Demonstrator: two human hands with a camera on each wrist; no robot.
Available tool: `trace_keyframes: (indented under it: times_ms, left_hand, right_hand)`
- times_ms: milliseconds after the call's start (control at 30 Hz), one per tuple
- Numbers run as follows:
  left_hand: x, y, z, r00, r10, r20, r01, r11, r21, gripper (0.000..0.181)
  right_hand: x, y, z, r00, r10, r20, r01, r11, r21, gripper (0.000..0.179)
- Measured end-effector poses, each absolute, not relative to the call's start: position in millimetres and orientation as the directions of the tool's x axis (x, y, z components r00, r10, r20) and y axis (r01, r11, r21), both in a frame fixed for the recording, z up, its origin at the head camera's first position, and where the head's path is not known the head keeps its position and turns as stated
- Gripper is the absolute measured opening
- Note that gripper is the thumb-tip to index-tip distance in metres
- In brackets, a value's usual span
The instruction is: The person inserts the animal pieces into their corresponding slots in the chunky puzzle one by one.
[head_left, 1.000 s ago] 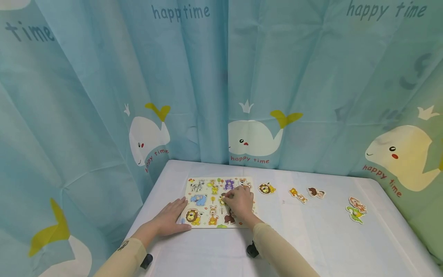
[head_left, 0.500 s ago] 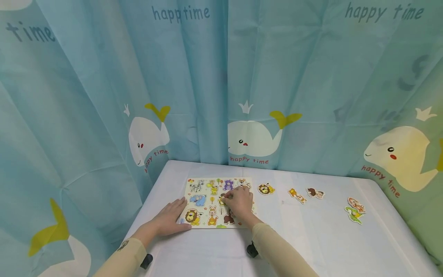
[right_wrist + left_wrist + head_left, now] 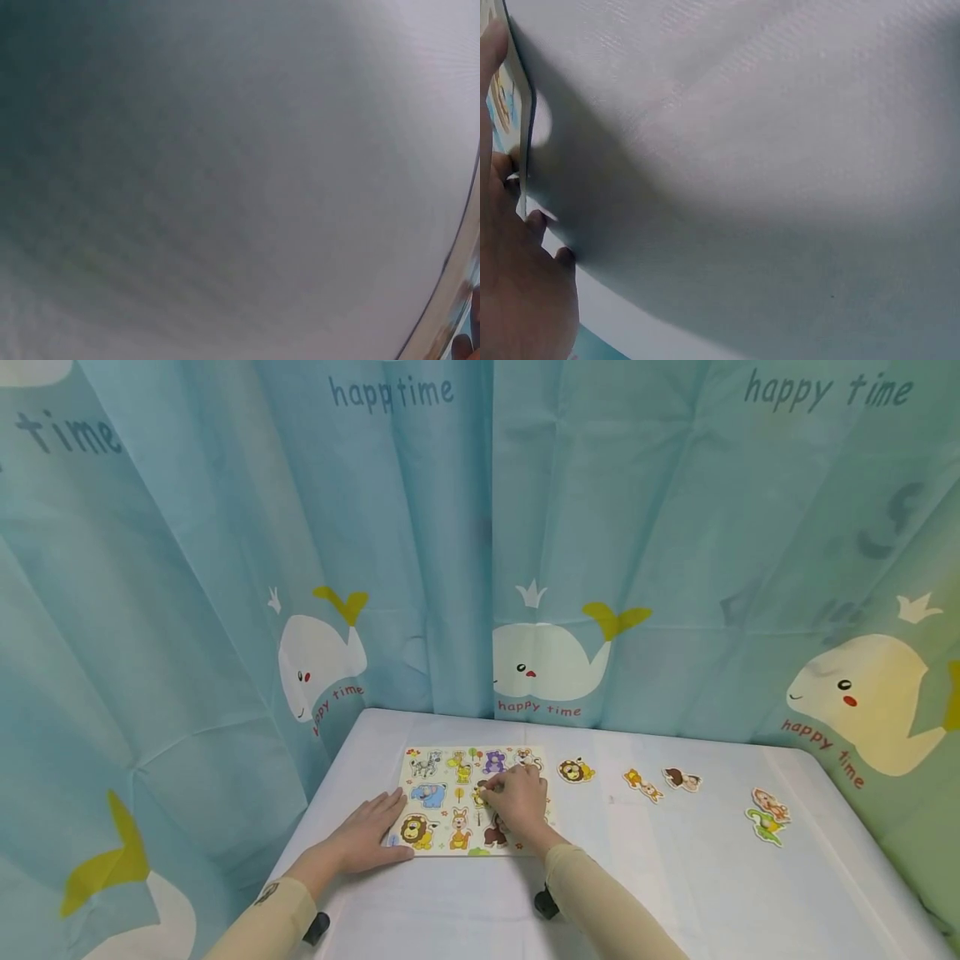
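Observation:
A pale animal puzzle board [image 3: 442,850] lies on the table in the head view, with pictures of a zebra, giraffe, elephant, lion and kangaroo among others. My left hand [image 3: 367,833] rests along its left edge, fingers straight and thumb at the front edge. Over the board's right half, my right hand [image 3: 523,800] pinches a small yellow-brown animal puzzle piece [image 3: 479,795] between thumb and forefinger, low over the middle row. That hand hides part of the board. In the left wrist view, fingers [image 3: 491,49] touch the board's rim. The right wrist view shows only a sliver of the board edge [image 3: 450,300].
Loose puzzle pieces lie to the right: a lion [image 3: 576,770], an orange-and-white piece [image 3: 643,785], a dark brown piece [image 3: 681,779], a pinkish piece [image 3: 771,804] and a green piece [image 3: 765,827] partly overlapping. A blue curtain [image 3: 435,527] hangs behind the white table [image 3: 645,877].

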State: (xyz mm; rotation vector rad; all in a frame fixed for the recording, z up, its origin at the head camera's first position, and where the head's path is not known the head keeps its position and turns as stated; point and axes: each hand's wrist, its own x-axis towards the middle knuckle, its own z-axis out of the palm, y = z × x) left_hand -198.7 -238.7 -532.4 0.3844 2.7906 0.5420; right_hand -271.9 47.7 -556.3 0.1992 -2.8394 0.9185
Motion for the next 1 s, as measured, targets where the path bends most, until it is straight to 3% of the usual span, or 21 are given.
trace_keyframes:
  times_ms: [333,700,1000]
  left_hand:
    - [-200.0,-236.9,-530.1,-0.925,0.288,-0.249,0.184,0.910,0.371,0.100]
    - [-199.0,-236.6,-530.5,-0.924,0.293,-0.245,0.191,0.909,0.370,0.100]
    - [-198.1,-235.1,-528.3,-0.926,0.288,-0.243,0.184,0.908,0.376,0.100]
  right_hand:
    - [-274.5,59.0,-553.5,-0.983,-0.118,0.143,-0.183,0.737,-0.651,0.015]
    - [-286.4,95.4,-506.2,-0.984,-0.074,0.164,-0.174,0.617,-0.767,0.022]
    - [-284.1,120.2,-499.7,-0.982,-0.054,0.182,-0.175,0.622,-0.763,0.021]
